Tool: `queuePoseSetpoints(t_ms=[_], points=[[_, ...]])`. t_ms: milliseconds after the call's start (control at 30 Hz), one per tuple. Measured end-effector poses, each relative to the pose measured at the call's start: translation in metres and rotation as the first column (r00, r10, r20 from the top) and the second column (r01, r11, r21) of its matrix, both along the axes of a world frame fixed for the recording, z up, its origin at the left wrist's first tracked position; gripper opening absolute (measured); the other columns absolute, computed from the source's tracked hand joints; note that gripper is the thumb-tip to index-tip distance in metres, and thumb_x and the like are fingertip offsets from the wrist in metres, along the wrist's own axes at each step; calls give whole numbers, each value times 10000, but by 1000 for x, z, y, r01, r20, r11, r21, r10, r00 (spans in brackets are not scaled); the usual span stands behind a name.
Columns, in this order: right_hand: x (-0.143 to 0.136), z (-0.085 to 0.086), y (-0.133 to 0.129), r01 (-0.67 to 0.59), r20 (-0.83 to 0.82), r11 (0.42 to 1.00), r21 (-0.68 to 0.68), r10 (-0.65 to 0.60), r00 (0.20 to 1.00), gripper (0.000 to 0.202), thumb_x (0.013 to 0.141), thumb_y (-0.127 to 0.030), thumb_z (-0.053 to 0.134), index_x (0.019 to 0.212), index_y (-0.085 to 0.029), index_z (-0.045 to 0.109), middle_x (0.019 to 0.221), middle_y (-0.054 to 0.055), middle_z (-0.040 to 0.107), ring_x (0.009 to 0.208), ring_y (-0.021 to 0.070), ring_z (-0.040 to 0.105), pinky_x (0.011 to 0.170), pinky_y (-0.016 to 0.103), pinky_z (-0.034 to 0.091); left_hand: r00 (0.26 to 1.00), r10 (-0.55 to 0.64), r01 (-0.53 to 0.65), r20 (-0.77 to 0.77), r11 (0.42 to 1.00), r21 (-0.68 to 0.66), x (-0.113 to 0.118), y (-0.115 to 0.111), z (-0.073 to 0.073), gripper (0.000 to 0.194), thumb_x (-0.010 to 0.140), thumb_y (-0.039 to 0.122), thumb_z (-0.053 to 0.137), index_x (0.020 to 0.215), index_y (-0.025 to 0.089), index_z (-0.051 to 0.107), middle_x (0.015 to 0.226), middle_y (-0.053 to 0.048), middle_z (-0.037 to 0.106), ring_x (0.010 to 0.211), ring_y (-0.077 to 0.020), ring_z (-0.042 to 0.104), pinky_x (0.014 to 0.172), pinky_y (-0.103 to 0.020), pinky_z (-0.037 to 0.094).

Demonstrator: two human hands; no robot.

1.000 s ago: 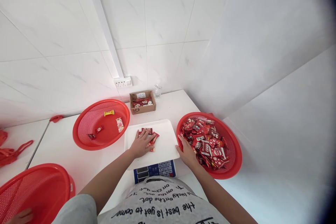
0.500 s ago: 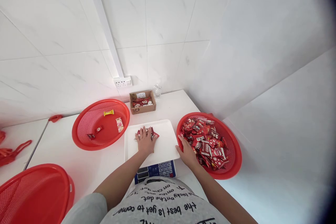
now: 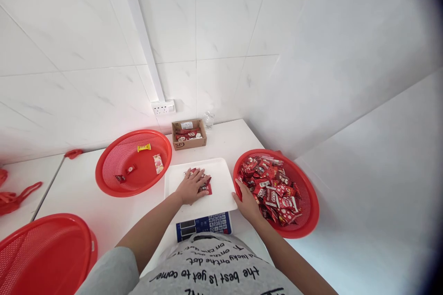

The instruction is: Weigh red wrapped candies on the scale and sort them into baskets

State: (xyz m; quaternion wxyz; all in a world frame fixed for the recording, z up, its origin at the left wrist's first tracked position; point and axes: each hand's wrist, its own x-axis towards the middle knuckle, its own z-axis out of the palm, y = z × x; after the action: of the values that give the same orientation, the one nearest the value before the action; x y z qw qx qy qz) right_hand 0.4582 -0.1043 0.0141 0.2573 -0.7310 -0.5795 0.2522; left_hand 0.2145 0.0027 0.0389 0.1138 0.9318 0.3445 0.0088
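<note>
My left hand [image 3: 189,189] lies over several small red snack packets [image 3: 206,185] on the white tray [image 3: 221,175] of a weighing scale. Its fingers are spread and partly cover the packets. On the right, my right hand [image 3: 248,203] holds the near-left rim of a red mesh basket [image 3: 309,207], beside the tray's right edge. That basket contains a heap of red and brown wrapped snacks [image 3: 273,189]. Below the tray shows the scale's blue keypad panel [image 3: 204,227], partly hidden by the tray and my shirt.
Another red basket [image 3: 104,161] at the left holds a yellow packet [image 3: 144,147] and a few others. A cardboard box [image 3: 189,144] with red packets stands behind the tray, near crumpled clear plastic [image 3: 208,120]. A third red basket [image 3: 83,230] is at the lower left. A wall socket [image 3: 163,107] is behind.
My left hand has turned, its fingers now pointing more to the right, and the packets under it have shifted slightly right on the tray. My right hand stays at the basket rim.
</note>
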Motion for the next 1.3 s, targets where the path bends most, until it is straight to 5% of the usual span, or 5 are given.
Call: queuePoseSetpoints(t_ms=[300, 733, 1000, 1167, 1300], points=[[3, -10, 1, -8, -11, 999, 34, 8, 1000, 533, 831, -351, 400, 1329, -162, 386, 1364, 102, 436, 1284, 207, 373, 1070, 392, 299, 898, 433, -433, 80, 901, -11, -29, -20, 3, 566, 911, 465, 281, 1420, 218, 249, 1505, -99, 193, 1383, -261, 111, 1090, -508, 126], [6, -20, 1, -9, -35, 997, 82, 12, 999, 519, 828, -354, 421, 1317, -186, 394, 1336, 109, 466, 1288, 237, 370, 1061, 453, 309, -206, 978, -976, 9, -205, -74, -212, -23, 37, 992, 709, 662, 422, 1430, 74, 78, 1453, -338, 54, 1312, -510, 102, 902, -718, 204], [6, -18, 0, -11, -43, 998, 55, 13, 999, 530, 831, -378, 409, 1319, -173, 398, 1350, 111, 452, 1282, 235, 376, 1068, 446, 298, -198, 979, -978, -45, -200, -60, -244, -10, 43, 844, 706, 513, 472, 1401, 103, 224, 1463, -264, 154, 1305, -438, 222, 968, -633, 230], [6, -16, 0, 8, -51, 998, 65, -4, 999, 527, 817, -375, 430, 1313, -197, 416, 1348, 97, 461, 1269, 234, 396, 1058, 452, 314, -415, 910, -884, -28, -410, -226, -273, -22, 29, 1077, 629, 579, 549, 1426, 90, 16, 1390, -292, 308, 1185, -500, 380, 828, -660, 365], [6, -17, 1, 5, -51, 997, 73, -1, 999, 518, 822, -375, 426, 1311, -204, 414, 1343, 93, 468, 1264, 230, 403, 1063, 454, 308, -302, 944, -906, -133, -328, -270, -291, -28, 24, 1098, 650, 540, 559, 1413, 60, -67, 1212, -287, 513, 1022, -463, 544, 683, -549, 482]])
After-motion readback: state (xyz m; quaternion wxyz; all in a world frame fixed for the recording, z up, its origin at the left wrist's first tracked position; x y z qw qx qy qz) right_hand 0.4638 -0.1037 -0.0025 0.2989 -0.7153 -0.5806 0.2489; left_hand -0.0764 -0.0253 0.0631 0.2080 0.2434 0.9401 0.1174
